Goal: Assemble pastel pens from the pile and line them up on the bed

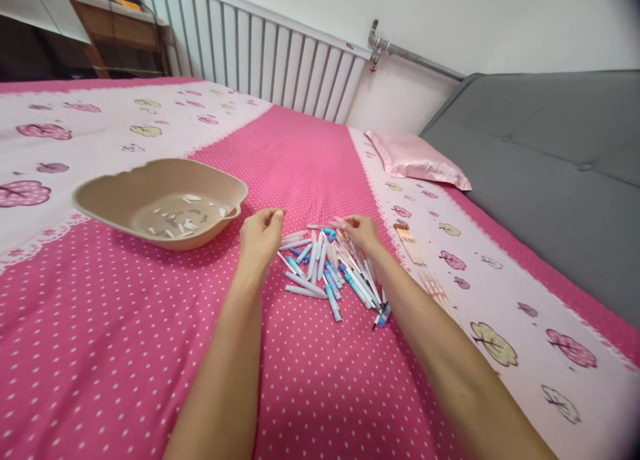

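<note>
Many pens and pen parts (320, 257), in white, blue and pale pink, lie in a loose pile on the pink dotted bedspread (310, 373). At the pile's upper left, my left hand (263, 237) is closed, thumb against fingers, with something small and hard to make out at the fingertips. My right hand (361, 231) reaches over the upper right of the pile, its fingers pinched on a pale pink pen part. Left of my left hand stands a beige basin (125, 190) with several small white pieces (187, 227) inside.
Bundled pens (409, 243) and another row of thin pens (436, 288) lie right of the pile, near my right forearm. A pink pillow (417, 157) rests by the grey headboard (545, 133). Behind the bed are a white radiator (260, 47) and a wooden table (120, 30).
</note>
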Tool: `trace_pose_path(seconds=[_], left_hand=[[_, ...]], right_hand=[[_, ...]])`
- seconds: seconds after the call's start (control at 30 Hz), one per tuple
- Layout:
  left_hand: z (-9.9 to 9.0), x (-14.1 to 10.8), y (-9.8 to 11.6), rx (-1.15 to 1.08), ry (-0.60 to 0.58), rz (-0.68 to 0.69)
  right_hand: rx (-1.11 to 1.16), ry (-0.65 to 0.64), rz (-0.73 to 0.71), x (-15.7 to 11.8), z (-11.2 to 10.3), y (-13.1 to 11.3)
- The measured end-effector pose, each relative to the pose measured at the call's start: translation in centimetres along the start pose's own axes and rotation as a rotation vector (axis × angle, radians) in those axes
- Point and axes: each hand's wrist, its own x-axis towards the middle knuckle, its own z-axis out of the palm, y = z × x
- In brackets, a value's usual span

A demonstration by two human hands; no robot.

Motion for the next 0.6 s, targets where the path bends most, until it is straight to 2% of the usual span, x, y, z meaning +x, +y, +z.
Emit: trace_pose_path(seconds=[0.13, 0.2, 0.23, 0.33, 0.43, 0.47, 0.53, 0.6], left_hand=[[0.2, -0.6, 1.0, -0.033, -0.083, 0.002], [0.8, -1.2, 1.8, -0.066, -0.151, 0.018], [1.2, -1.6, 2.3, -0.089, -0.194, 0.024], [3.0, -3.5, 4.4, -0.203, -0.369, 0.029], [4.9, -5.8, 6.4, -0.380, -0.606, -0.016], [5.5, -6.5, 6.9, -0.405, -0.650, -0.038], [6.6, -7.5, 7.4, -0.427, -0.639, -0.055], [7.3, -7.9, 7.3, -0.435, -0.568, -0.075]], right_hand=[[0.194, 0.078, -0.053, -3.7, -2.4, -2.0], [0.540, 0.077, -0.094, -6.4, -4.0, -3.3], [0.638, 0.064, -0.092, -7.8, -4.8, -3.8], [0.783, 0.054, -0.071, -10.8, -6.4, -4.7], [0.832, 0.096, -0.042, -11.6, -6.9, -4.1], [0.836, 0.102, -0.040, -11.5, -6.8, -3.7], [0.834, 0.100, -0.059, -11.2, -6.5, -3.1], [0.805, 0.092, -0.096, -10.9, -6.2, -2.7]])
